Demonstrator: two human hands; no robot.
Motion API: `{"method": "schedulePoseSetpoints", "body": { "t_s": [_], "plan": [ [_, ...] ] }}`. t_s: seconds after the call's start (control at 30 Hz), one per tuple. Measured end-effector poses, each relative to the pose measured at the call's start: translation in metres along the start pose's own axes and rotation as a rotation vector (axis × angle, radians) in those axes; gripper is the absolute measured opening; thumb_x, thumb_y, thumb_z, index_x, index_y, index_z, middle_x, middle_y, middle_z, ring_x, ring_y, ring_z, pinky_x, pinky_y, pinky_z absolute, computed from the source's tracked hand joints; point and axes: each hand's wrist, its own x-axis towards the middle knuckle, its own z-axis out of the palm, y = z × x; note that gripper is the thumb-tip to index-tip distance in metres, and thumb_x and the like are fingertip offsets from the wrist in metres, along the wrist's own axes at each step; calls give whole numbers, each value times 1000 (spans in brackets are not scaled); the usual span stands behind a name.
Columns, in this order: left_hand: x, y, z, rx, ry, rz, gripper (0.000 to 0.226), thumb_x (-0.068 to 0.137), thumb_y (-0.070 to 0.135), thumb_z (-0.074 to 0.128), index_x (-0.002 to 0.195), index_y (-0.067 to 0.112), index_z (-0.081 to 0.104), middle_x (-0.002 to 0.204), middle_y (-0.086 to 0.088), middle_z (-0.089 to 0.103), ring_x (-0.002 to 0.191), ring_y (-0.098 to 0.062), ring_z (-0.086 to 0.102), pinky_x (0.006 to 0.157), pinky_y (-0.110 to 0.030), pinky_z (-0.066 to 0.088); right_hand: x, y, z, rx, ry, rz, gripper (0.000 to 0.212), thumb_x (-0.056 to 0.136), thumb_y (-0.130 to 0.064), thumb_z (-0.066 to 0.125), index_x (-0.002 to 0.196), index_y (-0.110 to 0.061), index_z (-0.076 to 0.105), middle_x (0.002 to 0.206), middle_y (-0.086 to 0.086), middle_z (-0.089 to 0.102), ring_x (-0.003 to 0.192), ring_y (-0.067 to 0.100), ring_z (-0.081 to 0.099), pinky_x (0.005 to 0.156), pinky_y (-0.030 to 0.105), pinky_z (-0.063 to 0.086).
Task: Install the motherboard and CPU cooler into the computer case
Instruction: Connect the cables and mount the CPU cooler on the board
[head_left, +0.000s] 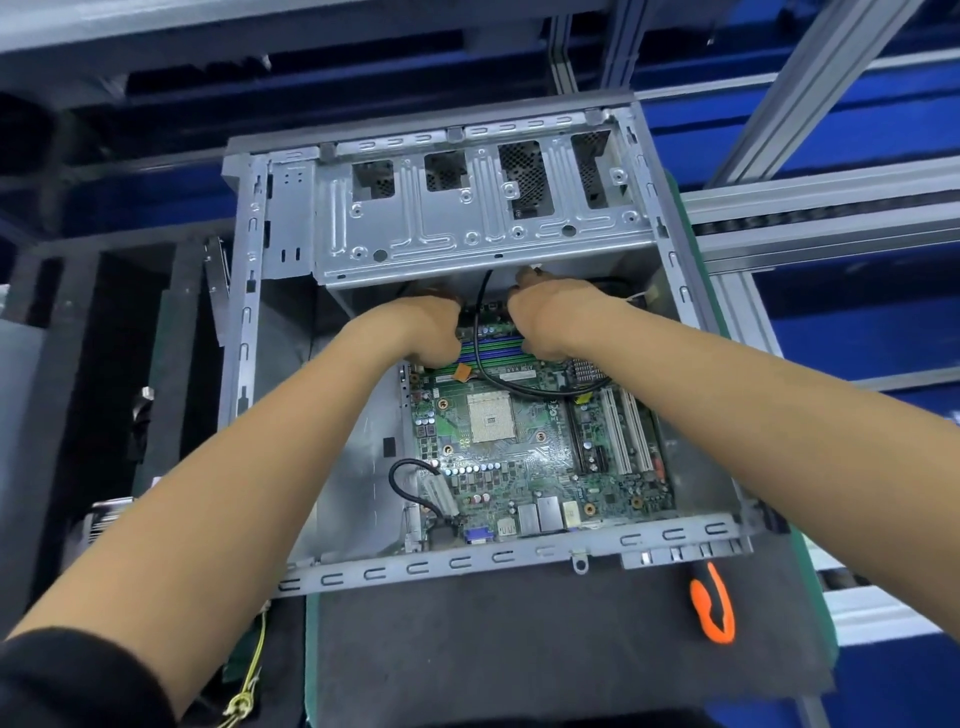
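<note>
Head view: computer case (363, 467) lies open on a dark mat (519, 649) on the table. Motherboard (535, 457) sits flat inside, bare CPU socket (491, 417) near its middle. Both hands reach to the board's far edge under the drive cage (467, 218). Left hand (428, 332) and right hand (550, 319) are knuckles-up with fingers curled under, fingertips hidden; cannot tell what either grips. Black cable (483, 364) loops between them. Orange-handled screwdriver (712, 608) lies on the mat, just outside the case.
</note>
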Motion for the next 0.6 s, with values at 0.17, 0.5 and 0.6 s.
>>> {"method": "schedulePoseSetpoints", "body": {
  "t_s": [0.17,0.5,0.6],
  "plan": [
    [-2,-3,3,-1,30,6,65,84,31,67,138,6,39,119,-9,53,102,-25,55,84,-33,47,-3,-3,0,-55,-20,-5,3,93,-6,56,93,-7,53,91,4,52,60,16,46,51,29,40],
    [0,-7,4,-28,144,-11,53,81,29,74,119,6,46,103,-6,55,88,-22,48,73,-29,40,1,0,6,26,18,43,66,92,-10,61,147,-6,26,153,14,23,133,35,37,95,45,47],
    [1,-5,7,3,205,-29,46,80,25,75,114,7,51,99,-4,55,87,-22,48,74,-29,42,3,1,8,17,-8,48,65,94,-10,58,149,-5,24,157,15,14,139,35,30,103,47,43]
  ]
}}
